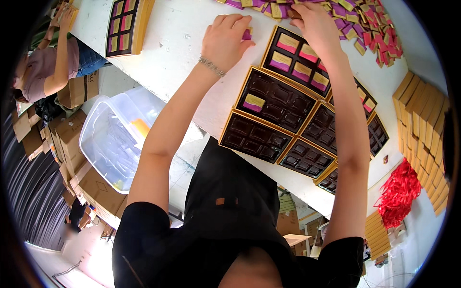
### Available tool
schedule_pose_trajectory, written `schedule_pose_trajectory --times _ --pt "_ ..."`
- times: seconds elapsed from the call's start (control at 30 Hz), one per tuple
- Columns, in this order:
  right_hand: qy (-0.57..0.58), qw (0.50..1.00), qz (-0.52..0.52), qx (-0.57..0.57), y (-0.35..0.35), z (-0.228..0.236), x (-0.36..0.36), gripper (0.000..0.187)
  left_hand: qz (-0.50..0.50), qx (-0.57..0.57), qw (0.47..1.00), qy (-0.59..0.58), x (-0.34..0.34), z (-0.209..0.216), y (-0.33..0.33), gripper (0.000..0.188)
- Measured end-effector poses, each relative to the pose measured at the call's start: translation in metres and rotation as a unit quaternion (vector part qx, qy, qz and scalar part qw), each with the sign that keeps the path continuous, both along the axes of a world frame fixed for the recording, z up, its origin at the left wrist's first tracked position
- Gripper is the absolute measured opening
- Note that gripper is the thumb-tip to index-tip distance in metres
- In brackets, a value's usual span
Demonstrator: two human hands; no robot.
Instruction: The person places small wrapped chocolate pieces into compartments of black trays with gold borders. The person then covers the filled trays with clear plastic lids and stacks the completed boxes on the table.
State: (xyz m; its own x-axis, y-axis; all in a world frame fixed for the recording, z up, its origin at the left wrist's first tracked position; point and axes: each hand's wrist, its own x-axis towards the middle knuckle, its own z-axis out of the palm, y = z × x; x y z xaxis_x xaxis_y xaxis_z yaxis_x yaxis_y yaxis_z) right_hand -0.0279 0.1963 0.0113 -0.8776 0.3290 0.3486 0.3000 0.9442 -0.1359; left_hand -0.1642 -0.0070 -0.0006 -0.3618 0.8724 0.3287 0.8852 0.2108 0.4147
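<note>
My left hand is above the white table, its fingers curled around a small purple-and-gold wrapped chocolate. At the edge of a loose pile of gold, purple and pink wrapped chocolates, my right hand has its fingertips pinched; what they hold is hard to make out. Under my right forearm stand several gold-edged boxes with dark brown trays. The far box has pink and purple chocolates in its compartments. A nearer box has one purple-and-gold chocolate at its left, and the box nearest me shows bare compartments.
Another filled box stands at the table's far left, with a person beyond it. A clear plastic bin is below the table's left edge. To the right are stacked gold boxes and red shredded filler.
</note>
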Motion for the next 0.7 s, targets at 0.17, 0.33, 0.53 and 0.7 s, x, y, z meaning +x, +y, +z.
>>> schedule_pose_trajectory --times 0.17,0.33,0.53,0.7 --pt "-0.087 0.991 -0.032 0.098 -0.009 -0.006 -0.02 0.009 -0.013 -0.034 0.999 0.009 -0.008 -0.01 0.002 0.027" --pt "0.137 0.922 -0.226 -0.285 -0.062 0.056 0.026 0.018 0.041 0.002 0.982 -0.184 0.01 0.015 -0.025 0.019" --pt "0.083 0.725 -0.389 -0.562 -0.176 0.072 0.126 0.028 0.108 0.003 0.758 -0.643 0.093 0.057 -0.07 0.027" --pt "0.243 0.563 -0.405 -0.678 -0.221 0.058 0.14 0.018 -0.02 -0.069 0.907 -0.416 0.121 0.041 -0.092 0.029"
